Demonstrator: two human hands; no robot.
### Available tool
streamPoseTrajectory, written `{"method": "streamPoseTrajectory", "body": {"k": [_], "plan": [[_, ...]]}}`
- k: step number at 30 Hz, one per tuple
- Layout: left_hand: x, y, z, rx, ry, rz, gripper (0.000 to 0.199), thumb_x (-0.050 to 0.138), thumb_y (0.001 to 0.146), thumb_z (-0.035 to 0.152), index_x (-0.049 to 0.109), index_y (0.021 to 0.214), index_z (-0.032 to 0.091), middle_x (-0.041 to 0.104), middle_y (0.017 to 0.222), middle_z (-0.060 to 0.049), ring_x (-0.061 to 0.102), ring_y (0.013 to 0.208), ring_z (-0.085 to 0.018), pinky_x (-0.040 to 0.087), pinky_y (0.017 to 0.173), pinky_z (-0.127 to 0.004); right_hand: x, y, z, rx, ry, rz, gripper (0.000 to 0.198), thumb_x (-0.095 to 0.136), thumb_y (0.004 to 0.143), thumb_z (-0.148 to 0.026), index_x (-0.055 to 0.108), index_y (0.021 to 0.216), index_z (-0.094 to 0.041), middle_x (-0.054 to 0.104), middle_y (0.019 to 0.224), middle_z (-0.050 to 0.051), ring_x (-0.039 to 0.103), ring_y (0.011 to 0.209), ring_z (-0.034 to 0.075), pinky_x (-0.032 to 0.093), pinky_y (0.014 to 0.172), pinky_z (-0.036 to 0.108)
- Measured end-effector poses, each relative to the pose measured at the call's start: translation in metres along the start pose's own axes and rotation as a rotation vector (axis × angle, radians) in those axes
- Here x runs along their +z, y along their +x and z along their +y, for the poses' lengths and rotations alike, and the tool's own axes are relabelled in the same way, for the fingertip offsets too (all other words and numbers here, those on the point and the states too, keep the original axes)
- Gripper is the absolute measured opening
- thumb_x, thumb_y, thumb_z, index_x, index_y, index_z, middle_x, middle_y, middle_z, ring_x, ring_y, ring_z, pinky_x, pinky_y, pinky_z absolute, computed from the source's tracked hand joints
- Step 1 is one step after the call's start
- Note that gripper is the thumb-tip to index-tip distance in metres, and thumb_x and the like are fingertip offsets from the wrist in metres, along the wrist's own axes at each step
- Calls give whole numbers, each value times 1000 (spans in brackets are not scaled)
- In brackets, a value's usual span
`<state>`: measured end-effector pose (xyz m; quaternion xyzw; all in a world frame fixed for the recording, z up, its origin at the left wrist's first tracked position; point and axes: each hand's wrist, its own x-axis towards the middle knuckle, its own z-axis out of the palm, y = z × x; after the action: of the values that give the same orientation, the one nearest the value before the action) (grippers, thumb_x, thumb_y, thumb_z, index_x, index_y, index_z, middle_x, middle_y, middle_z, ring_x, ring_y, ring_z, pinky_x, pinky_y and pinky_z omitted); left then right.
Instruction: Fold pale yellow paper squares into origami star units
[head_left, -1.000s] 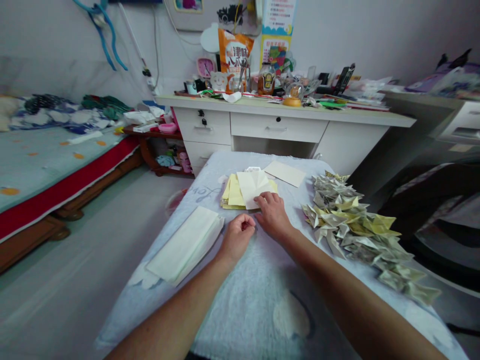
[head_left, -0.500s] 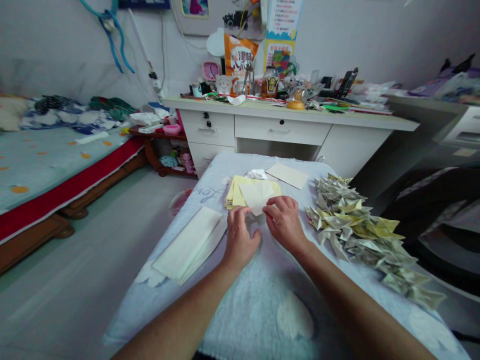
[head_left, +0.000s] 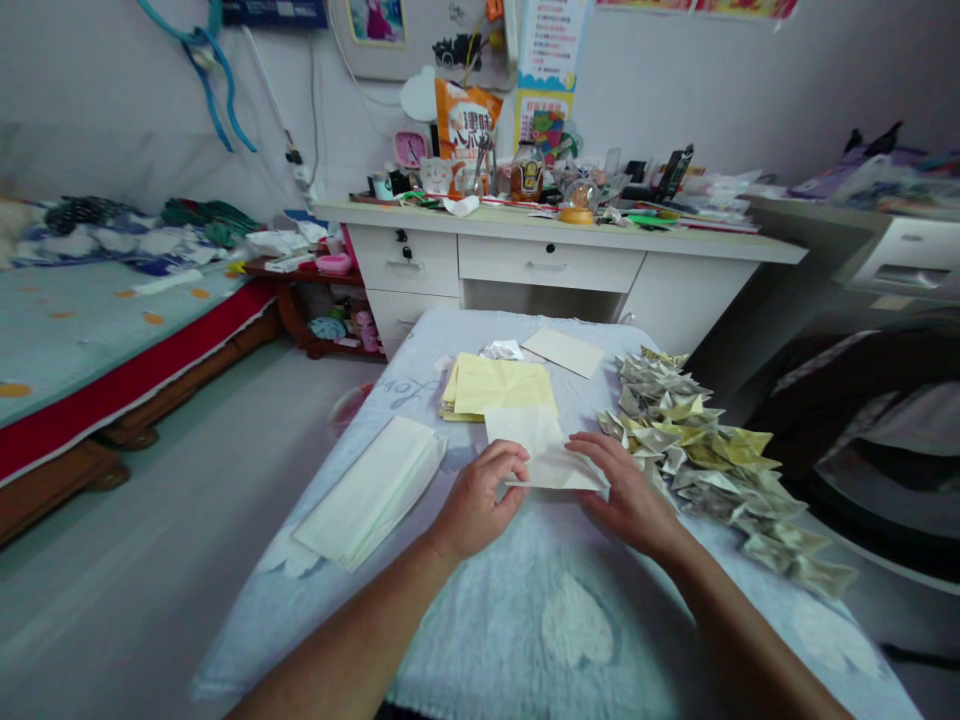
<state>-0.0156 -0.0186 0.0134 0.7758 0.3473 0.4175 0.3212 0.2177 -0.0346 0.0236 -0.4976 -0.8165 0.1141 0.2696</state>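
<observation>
The sheet between the left hand and right hand is off-white; beyond it lies a pale yellow stack; right of the right hand, folded pieces in grey-green and yellow; the table wears light blue cloth with pale hearts

orange snack bag — large character, perhaps 津

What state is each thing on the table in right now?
left hand: gripping the sheet's left edge
right hand: holding the sheet's right side
paper sheet: held, partly folded
yellow paper stack: flat, untouched
white paper stack: flat, untouched
folded paper pieces: heaped along the right
</observation>
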Motion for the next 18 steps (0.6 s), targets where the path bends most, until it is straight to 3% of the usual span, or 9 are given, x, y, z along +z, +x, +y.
{"method": "streamPoseTrajectory", "body": {"k": [4,6,11,14,18], "plan": [[-4,-1,5,-61,-177,-89,3,54,79,16,52,78,18,62,100,-6,57,99,-19,41,90,-30,-6,-10,7,8,155,-75,32,53,79,-13,64,108,-23,50,134,10,45,126,24,35,104,46],[-6,-2,4,-130,-259,-140,8,53,81,25,53,80,18,62,95,-5,57,92,-19,42,85,-29,-8,-12,2,19,234,-109,21,53,84,-19,67,99,-23,53,131,9,48,125,24,37,103,43],[-7,-3,-1,-266,-354,-193,20,53,81,35,56,86,16,56,78,-1,52,76,-15,40,71,-25,-4,-11,-13,182,435,-197,24,48,90,-32,67,96,-20,69,92,5,64,87,20,49,80,31],[-2,-2,-5,-313,-344,-169,17,59,76,28,55,88,17,57,82,0,53,79,-15,41,72,-24,5,-11,-15,304,480,-174,25,47,89,-35,65,89,-18,67,79,2,62,76,19,48,69,28],[7,-1,-14,-421,-315,-62,46,67,68,21,49,110,20,60,91,-1,56,84,-16,44,75,-25,21,-11,-8,409,319,-44,26,48,86,-37,52,68,-19,52,59,-2,47,55,13,34,50,22]]}}
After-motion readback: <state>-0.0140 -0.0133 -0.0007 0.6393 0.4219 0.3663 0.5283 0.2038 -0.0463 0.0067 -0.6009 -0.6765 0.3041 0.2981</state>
